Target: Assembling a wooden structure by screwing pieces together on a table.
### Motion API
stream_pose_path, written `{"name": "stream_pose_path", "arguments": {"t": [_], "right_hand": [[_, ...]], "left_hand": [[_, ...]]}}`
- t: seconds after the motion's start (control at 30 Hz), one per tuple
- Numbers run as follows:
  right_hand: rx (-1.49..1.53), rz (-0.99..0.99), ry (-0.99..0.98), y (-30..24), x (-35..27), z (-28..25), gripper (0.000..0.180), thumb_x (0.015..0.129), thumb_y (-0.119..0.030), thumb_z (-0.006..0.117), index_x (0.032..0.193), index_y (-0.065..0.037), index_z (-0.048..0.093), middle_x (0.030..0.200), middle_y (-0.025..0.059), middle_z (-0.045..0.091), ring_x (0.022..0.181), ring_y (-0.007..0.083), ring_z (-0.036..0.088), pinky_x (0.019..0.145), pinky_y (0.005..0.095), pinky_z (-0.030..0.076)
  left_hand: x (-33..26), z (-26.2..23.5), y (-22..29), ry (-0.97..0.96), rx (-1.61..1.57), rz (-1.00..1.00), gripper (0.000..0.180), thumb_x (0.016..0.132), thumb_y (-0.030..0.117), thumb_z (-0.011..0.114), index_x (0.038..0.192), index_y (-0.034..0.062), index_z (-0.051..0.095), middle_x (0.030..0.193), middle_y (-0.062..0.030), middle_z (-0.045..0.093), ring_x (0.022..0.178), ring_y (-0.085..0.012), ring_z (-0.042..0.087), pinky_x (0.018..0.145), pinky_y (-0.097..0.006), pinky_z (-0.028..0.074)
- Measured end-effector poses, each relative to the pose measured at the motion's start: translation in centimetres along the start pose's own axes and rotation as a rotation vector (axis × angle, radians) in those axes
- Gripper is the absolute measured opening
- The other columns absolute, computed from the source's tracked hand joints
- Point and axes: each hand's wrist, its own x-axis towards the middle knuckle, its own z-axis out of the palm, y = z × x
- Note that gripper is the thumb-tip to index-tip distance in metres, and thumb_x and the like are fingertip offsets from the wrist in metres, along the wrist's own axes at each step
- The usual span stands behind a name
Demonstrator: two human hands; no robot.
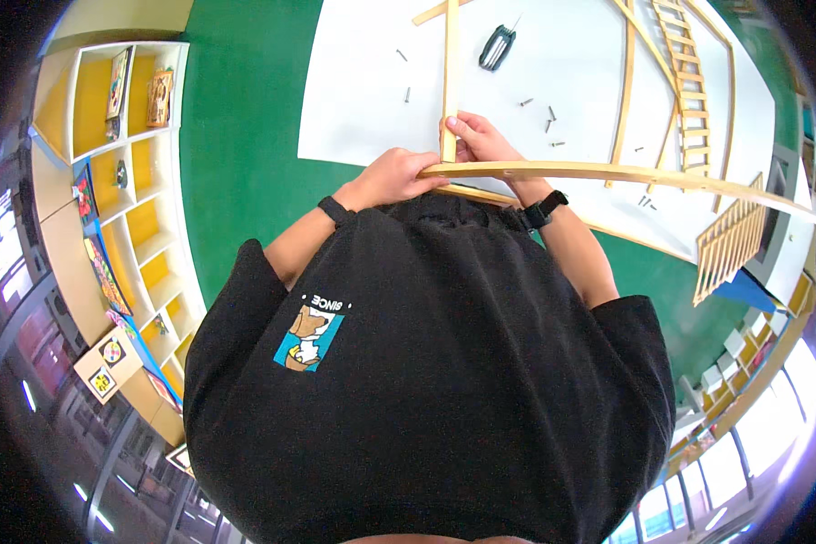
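Observation:
My left hand [397,177] is closed round the left end of a long wooden slat [598,170], which stretches far to the right. Meeting that end at a corner is a second wooden slat [451,77], pointing away from me. My right hand [482,139] pinches this second slat just above the corner, thumb on top. Whether the two pieces are joined cannot be made out. Another wooden strip [480,194] shows partly beneath the long slat, close to my waist. Beyond my hands, a black folding multi-tool [497,47] lies with a thin bit sticking out.
Several loose screws [550,116] are scattered over the white sheet [363,109] on the green surface [236,118]. At the right lie a ladder-like wooden frame [692,100], more wooden strips [624,100] and a slatted wooden panel [733,238]. White shelves [159,195] stand left.

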Motion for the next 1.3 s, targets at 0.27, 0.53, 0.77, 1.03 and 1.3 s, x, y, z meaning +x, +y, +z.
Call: {"name": "stream_pose_path", "arguments": {"t": [0.27, 0.53, 0.77, 1.03, 1.3], "right_hand": [[-0.085, 0.018, 0.017, 0.1, -0.6, -0.4, 0.03, 0.095, -0.032, 0.051, 0.099, -0.002, 0.055, 0.073, 0.0001, 0.056, 0.059, 0.0062, 0.055, 0.049, 0.0194, 0.047], [-0.048, 0.064, -0.014, 1.6, -0.5, -1.8, 0.03, 0.095, -0.031, 0.052, 0.101, -0.002, 0.056, 0.08, 0.0014, 0.058, 0.062, 0.0054, 0.054, 0.051, 0.0178, 0.045], [-0.158, 0.048, -0.036, -0.2, 0.1, -0.9, 0.027, 0.096, -0.031, 0.05, 0.098, -0.005, 0.056, 0.074, -0.0046, 0.052, 0.06, 0.0019, 0.044, 0.051, 0.0171, 0.037], [-0.232, 0.014, -0.122, 0.0, 1.4, -1.9, 0.031, 0.095, -0.033, 0.051, 0.09, -0.003, 0.058, 0.071, -0.0032, 0.052, 0.062, 0.0045, 0.047, 0.053, 0.0206, 0.04], [-0.192, 0.016, -0.092, 0.3, 0.8, -1.9, 0.033, 0.096, -0.031, 0.048, 0.095, -0.001, 0.059, 0.073, -0.0002, 0.056, 0.062, 0.0073, 0.051, 0.054, 0.0226, 0.043]], "left_hand": [[-0.2, 0.2, 0.2, -0.004, -0.012, -0.098, 0.039, 0.08, 0.033, 0.068, 0.1, 0.0105, 0.044, 0.063, -0.0162, 0.061, 0.062, -0.0377, 0.061, 0.052, -0.044, 0.048], [1.1, -0.6, 1.1, -0.116, 0.051, -0.2, 0.04, 0.081, 0.027, 0.068, 0.109, 0.0139, 0.042, 0.077, -0.0146, 0.066, 0.07, -0.0347, 0.065, 0.059, -0.042, 0.053], [1.6, -0.5, 0.4, -0.147, 0.024, -0.125, 0.039, 0.082, 0.023, 0.067, 0.114, 0.0166, 0.045, 0.088, -0.0122, 0.067, 0.076, -0.034, 0.065, 0.065, -0.041, 0.054], [2.8, -0.3, 0.0, -0.235, 0.068, -0.147, 0.045, 0.084, 0.026, 0.063, 0.124, 0.0157, 0.045, 0.094, -0.0141, 0.066, 0.078, -0.0343, 0.065, 0.07, -0.042, 0.053], [3.2, 1.0, -1.4, -0.255, 0.147, -0.059, 0.037, 0.084, 0.029, 0.062, 0.115, 0.0131, 0.051, 0.088, -0.0109, 0.067, 0.07, -0.0328, 0.065, 0.062, -0.041, 0.054]]}}
